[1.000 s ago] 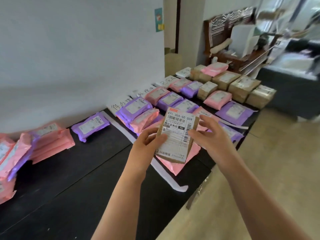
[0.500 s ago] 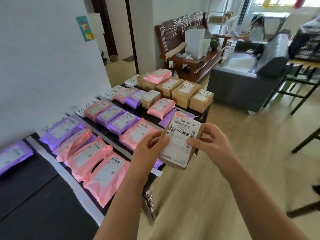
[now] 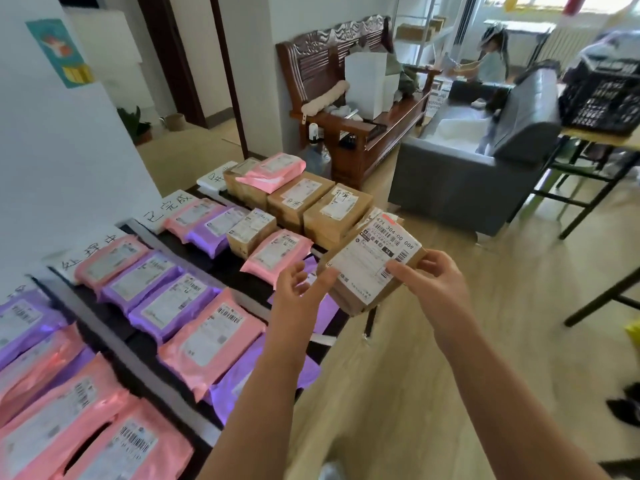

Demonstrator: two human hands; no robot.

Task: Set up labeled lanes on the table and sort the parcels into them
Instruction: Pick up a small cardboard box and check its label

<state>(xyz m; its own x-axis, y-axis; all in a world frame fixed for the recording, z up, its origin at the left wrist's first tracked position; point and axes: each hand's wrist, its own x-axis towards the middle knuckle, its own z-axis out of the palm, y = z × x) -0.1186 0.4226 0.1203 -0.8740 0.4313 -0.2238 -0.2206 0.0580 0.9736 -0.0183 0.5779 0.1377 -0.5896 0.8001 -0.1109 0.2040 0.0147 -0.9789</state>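
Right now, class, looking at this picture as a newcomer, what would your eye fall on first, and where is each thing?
First, the cardboard parcel with its big white barcode label, held up mid-frame: the right hand pinches its right end and the left hand touches its left corner. Next, the rows of pink and purple mailer bags covering the black table at left, with brown cardboard boxes at its far end.
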